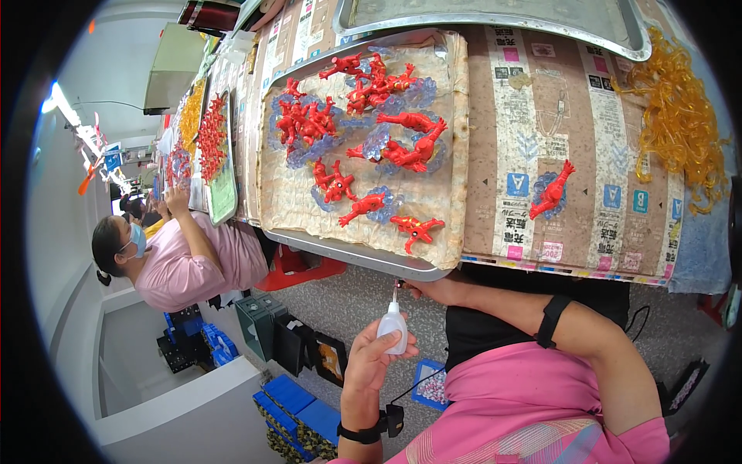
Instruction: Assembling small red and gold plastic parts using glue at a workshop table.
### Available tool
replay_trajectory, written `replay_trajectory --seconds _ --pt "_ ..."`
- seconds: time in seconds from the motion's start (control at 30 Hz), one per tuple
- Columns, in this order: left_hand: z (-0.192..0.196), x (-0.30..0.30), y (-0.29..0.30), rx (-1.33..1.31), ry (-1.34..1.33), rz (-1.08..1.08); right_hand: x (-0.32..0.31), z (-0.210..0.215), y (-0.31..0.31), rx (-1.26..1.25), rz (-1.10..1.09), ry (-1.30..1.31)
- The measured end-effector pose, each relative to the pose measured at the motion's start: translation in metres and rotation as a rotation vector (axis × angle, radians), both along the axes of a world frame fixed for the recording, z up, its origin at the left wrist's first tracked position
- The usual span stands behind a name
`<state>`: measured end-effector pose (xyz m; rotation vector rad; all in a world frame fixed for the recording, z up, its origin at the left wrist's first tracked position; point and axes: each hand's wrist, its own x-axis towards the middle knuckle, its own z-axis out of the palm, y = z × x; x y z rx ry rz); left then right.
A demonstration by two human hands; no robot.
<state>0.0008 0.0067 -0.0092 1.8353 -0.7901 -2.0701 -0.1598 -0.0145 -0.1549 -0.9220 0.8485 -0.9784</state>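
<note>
My left hand [371, 357] is wrapped around a small white squeeze bottle [393, 334] with a thin nozzle pointing up. Close to the nozzle tip, just below the tray's near edge, the fingers of my right hand [434, 290] are pinched together. A tiny dark reddish thing shows at the tip, too small to name. Above both hands lies a paper-lined tray [457, 155] bearing several red toy figures [406, 153] with translucent bluish pieces [421, 93]. One more red figure [550, 193] with a bluish piece lies on the table to the right.
A heap of amber translucent strands [676, 116] lies at the table's right end. An empty-looking metal tray [495, 17] stands at the back. To the left, a co-worker [193, 255] sits by a green tray [223, 189]. Blue boxes [297, 410] stand on the floor.
</note>
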Motion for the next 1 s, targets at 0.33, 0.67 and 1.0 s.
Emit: replay_trajectory --seconds 0.33,0.67,1.0 --pt "0.0 0.002 0.0 0.005 -0.001 0.005 0.004 -0.002 0.0 0.023 0.014 -0.024" --pt "0.001 0.001 0.0 0.0 0.006 0.029 -0.004 0.008 0.0 0.043 0.012 -0.016" --pt "0.002 0.001 0.0 -0.002 -0.001 0.01 0.012 -0.013 0.001 0.085 0.021 -0.098"
